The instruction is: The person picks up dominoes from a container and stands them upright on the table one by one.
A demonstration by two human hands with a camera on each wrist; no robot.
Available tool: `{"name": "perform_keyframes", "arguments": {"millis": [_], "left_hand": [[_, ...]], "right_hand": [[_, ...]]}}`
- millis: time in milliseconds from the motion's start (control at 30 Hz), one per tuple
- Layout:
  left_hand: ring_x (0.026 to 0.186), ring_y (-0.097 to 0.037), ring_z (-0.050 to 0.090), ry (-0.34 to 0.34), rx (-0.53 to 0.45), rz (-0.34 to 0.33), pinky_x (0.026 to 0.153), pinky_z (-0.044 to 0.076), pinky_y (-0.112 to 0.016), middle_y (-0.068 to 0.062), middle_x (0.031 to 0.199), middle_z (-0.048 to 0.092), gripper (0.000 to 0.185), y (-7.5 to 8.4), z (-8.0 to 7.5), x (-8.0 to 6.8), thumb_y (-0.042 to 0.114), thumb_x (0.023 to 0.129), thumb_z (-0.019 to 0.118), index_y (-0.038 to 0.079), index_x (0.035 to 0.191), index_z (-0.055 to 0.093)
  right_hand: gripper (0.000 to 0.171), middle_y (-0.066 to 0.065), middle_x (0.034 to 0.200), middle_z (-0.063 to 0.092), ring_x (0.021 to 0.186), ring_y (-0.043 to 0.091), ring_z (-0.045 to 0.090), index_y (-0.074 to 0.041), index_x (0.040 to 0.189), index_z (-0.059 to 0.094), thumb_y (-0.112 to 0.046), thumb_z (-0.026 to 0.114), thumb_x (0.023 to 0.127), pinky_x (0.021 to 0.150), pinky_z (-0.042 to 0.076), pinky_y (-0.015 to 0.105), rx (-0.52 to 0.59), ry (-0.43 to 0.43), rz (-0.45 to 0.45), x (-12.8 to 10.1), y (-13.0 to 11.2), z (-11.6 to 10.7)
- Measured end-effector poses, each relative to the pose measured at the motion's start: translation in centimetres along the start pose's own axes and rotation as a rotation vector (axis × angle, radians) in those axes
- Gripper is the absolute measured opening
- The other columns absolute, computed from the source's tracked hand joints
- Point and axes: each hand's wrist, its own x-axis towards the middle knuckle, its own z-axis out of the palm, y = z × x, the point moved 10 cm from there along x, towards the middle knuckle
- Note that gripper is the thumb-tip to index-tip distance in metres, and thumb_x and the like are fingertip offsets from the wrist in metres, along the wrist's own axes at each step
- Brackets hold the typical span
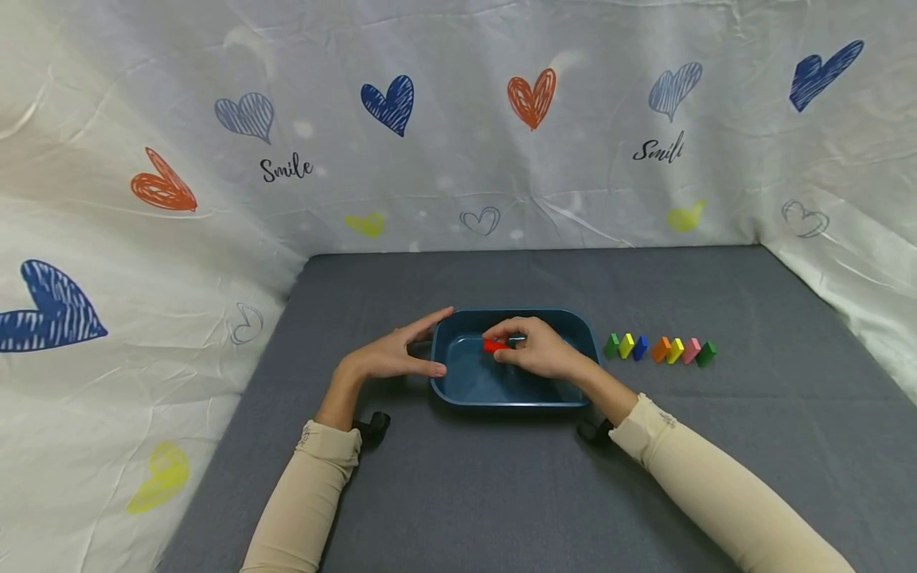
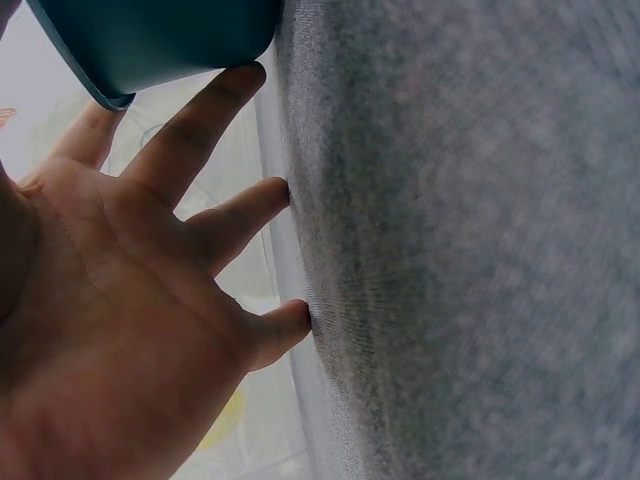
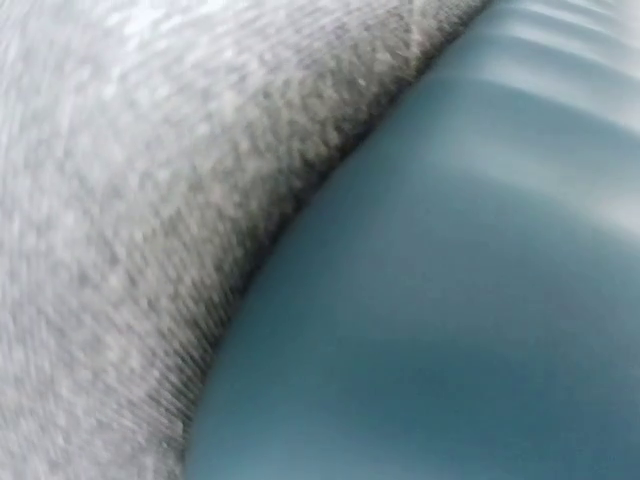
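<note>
Reaching over the blue tray (image 1: 586,334), we pinch a small red block (image 1: 495,345) between the thumb and fingers of our right hand (image 1: 539,350), holding it just above the tray's floor near its far left part. The pinch keeps the block level and clear of the tray walls, as far as the head view shows; whether it already touches the floor we cannot tell. The right wrist view gives only blurred tray wall and grey cloth, so it adds nothing about the grip.

Our left hand (image 1: 396,354) lies at the tray's left edge with straight, spread fingers (image 2: 205,110), the thumb against the near left corner and a fingertip by the far left rim. We judge it is placed there to steady the tray so it does not slide on the grey counter (image 1: 501,485).

To the right of the tray, a row of coloured blocks (image 1: 659,348) stands close together, green, yellow, blue, orange, yellow, pink and green, within easy reach of the right hand. A heart-printed sheet (image 1: 458,143) hangs behind and at both sides.
</note>
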Motion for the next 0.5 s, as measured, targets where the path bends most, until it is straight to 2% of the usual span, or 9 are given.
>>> {"name": "perform_keyframes", "arguments": {"millis": [100,200,367,500], "left_hand": [[0.158,-0.035,0.018,0.002,0.001,-0.006,0.120,0.024,-0.069,0.013,0.171,0.012,0.100,-0.1,0.0,0.0,0.044,0.088,0.079,0.040,0.164,0.015],[0.157,-0.034,0.020,0.006,0.005,-0.011,0.119,0.024,-0.069,0.013,0.171,0.013,0.100,0.0,-0.1,0.0,0.045,0.087,0.080,0.040,0.163,0.015],[0.157,-0.035,0.022,0.004,0.005,-0.011,0.119,0.026,-0.069,0.012,0.171,0.013,0.101,0.0,-0.1,0.0,0.045,0.087,0.080,0.040,0.164,0.015],[0.157,-0.036,0.020,-0.002,0.004,-0.004,0.119,0.026,-0.069,0.011,0.171,0.011,0.102,0.1,0.0,-0.1,0.043,0.087,0.080,0.039,0.164,0.014]], "right_hand": [[0.032,0.016,0.116,0.066,0.069,0.018,0.057,-0.006,0.125,0.071,-0.011,0.073,0.094,0.062,0.049,0.024,0.032,0.008,0.003,-0.3,-0.1,-0.5],[0.033,0.016,0.117,0.064,0.065,0.028,0.059,-0.005,0.128,0.069,-0.011,0.072,0.095,0.059,0.049,0.025,0.072,0.022,0.006,-0.9,-0.4,-1.5],[0.037,0.016,0.123,0.062,0.088,0.043,0.068,-0.004,0.132,0.065,-0.012,0.070,0.097,0.073,0.058,0.035,0.148,0.040,0.020,-1.9,-0.4,-3.1],[0.037,0.015,0.125,0.061,0.092,0.045,0.069,-0.007,0.134,0.064,-0.014,0.069,0.098,0.075,0.058,0.040,0.156,0.072,0.028,-2.8,-0.2,-4.6]]}}
